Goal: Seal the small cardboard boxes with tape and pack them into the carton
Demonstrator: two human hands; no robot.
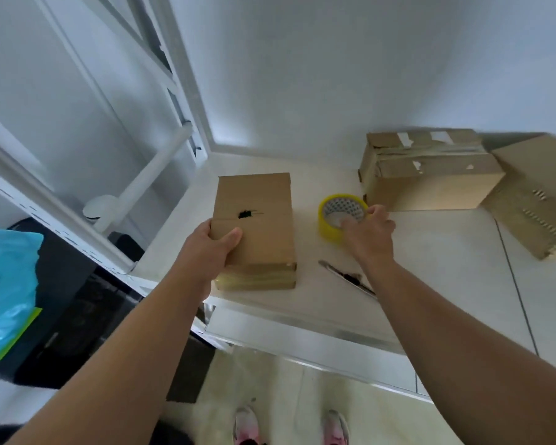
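Note:
A small cardboard box (260, 220) with a black mark on its top lies on the white counter (430, 268). My left hand (212, 245) grips its near left corner, thumb on top. To its right stands a yellow roll of tape (329, 220). My right hand (371, 232) holds the roll's near right side, fingers curled over the rim and into the core. A larger carton (430, 175) with torn tape patches stands at the back right, closed side toward me.
A utility knife (347, 277) lies on the counter between the box and my right forearm. Another cardboard box (533, 200) leans at the far right. A white shelf frame (61, 207) and a blue plastic bag (7, 284) are on the left. The counter's front edge (302, 329) runs below the box.

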